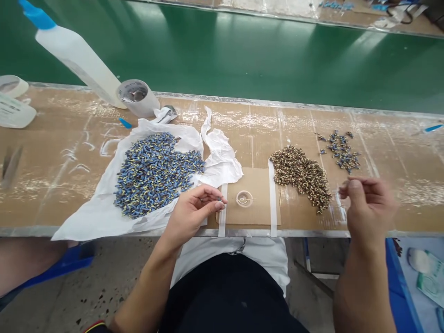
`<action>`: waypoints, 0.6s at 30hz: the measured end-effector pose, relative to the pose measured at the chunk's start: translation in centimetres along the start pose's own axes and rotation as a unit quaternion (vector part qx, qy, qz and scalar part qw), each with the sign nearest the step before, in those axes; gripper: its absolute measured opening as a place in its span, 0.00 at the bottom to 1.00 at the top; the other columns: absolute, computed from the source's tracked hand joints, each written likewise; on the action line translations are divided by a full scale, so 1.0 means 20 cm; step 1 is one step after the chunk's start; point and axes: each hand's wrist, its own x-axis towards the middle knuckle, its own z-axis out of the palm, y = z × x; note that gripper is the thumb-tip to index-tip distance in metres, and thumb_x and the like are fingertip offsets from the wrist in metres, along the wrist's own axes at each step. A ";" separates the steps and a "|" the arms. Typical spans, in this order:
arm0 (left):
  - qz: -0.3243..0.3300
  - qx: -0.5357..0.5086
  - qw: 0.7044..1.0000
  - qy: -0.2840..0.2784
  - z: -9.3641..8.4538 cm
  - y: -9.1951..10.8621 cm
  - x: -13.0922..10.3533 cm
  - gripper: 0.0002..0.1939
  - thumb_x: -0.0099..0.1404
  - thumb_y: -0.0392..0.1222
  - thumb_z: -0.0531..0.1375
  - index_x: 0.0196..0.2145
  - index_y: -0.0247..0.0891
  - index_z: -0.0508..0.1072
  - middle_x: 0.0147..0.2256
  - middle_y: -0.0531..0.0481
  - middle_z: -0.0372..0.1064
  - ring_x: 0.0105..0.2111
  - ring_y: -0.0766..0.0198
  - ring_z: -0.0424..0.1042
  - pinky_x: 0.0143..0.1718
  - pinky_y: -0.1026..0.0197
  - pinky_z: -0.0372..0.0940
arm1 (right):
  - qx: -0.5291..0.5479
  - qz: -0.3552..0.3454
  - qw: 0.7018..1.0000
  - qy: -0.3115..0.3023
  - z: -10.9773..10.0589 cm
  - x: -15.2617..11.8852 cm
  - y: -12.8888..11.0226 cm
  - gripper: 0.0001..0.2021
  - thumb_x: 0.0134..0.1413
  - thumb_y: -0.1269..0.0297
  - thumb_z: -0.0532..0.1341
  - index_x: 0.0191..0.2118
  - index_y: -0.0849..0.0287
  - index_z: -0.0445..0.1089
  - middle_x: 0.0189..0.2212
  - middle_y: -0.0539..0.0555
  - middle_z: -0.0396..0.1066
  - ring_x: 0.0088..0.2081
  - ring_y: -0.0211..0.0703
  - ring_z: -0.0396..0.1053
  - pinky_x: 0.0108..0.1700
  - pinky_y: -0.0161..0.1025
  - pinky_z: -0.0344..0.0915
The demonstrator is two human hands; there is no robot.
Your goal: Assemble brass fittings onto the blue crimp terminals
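Observation:
My left hand [199, 208] is pinched closed beside the cardboard pad [248, 217], its fingertips on something too small to make out. Right of the small brown pieces [301, 175], my right hand [367, 203] hangs blurred, thumb and fingers together; what they hold, if anything, cannot be seen. A small round dish [244, 199] with a thin stick across it sits on the pad between two white tape strips. Many blue and yellow pieces [156, 173] lie heaped on a white sheet [104, 203] to the left. Farther right is a small group of blue-brown pieces [343, 150].
A white bottle with a blue cap [79, 58] leans beside a tape roll [140, 99] at the back left. Crumpled white paper [220, 157] lies mid-table. Beyond the table runs a green surface [222, 55]. A person's leg [27, 261] shows at lower left.

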 end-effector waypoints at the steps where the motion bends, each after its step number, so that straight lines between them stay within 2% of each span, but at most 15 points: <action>1: 0.003 0.014 1.000 0.004 0.00 0.00 0.00 0.06 0.61 0.39 0.67 0.35 0.36 0.76 0.34 0.47 0.76 0.34 0.65 0.74 0.36 0.66 0.69 | 0.010 -0.004 0.999 -0.039 0.04 -0.04 -0.06 0.08 0.57 0.59 0.65 0.37 0.57 0.73 0.26 0.50 0.72 0.26 0.39 0.69 0.32 0.39 0.66; 4: 0.010 0.045 0.999 0.005 -0.01 0.00 -0.02 0.05 0.62 0.39 0.67 0.34 0.36 0.75 0.34 0.48 0.75 0.35 0.65 0.73 0.37 0.66 0.68 | 0.011 0.011 0.981 -0.191 0.15 -0.16 -0.18 0.07 0.61 0.59 0.62 0.39 0.57 0.72 0.28 0.50 0.72 0.30 0.38 0.71 0.33 0.36 0.68; 6: 0.024 0.043 0.999 -0.003 -0.01 -0.01 -0.02 0.05 0.62 0.39 0.66 0.33 0.36 0.74 0.35 0.48 0.75 0.37 0.64 0.73 0.39 0.65 0.67 | 0.008 0.012 0.954 -0.301 0.23 -0.23 -0.23 0.07 0.62 0.60 0.61 0.40 0.57 0.71 0.31 0.52 0.72 0.32 0.39 0.72 0.35 0.36 0.69; 8: 0.036 0.043 0.998 -0.008 -0.01 -0.02 -0.02 0.05 0.62 0.39 0.66 0.32 0.36 0.74 0.35 0.48 0.74 0.37 0.64 0.73 0.39 0.65 0.67 | 0.000 -0.003 0.932 -0.363 0.30 -0.28 -0.25 0.06 0.63 0.61 0.60 0.41 0.57 0.71 0.34 0.53 0.73 0.34 0.41 0.72 0.37 0.38 0.69; 13: 0.021 0.062 0.998 -0.007 0.01 -0.05 -0.01 0.06 0.61 0.40 0.66 0.33 0.36 0.75 0.31 0.49 0.73 0.33 0.64 0.72 0.34 0.65 0.68 | -0.012 -0.010 0.921 -0.390 0.44 -0.36 -0.28 0.11 0.61 0.61 0.62 0.47 0.58 0.69 0.34 0.54 0.73 0.33 0.41 0.71 0.36 0.39 0.69; 18: 0.056 0.109 0.992 -0.020 -0.01 -0.07 0.00 0.03 0.63 0.38 0.65 0.35 0.37 0.78 0.34 0.47 0.75 0.35 0.63 0.73 0.36 0.63 0.67 | -0.004 -0.014 0.925 -0.379 0.49 -0.38 -0.30 0.07 0.62 0.61 0.61 0.42 0.57 0.73 0.33 0.53 0.74 0.32 0.40 0.69 0.34 0.38 0.66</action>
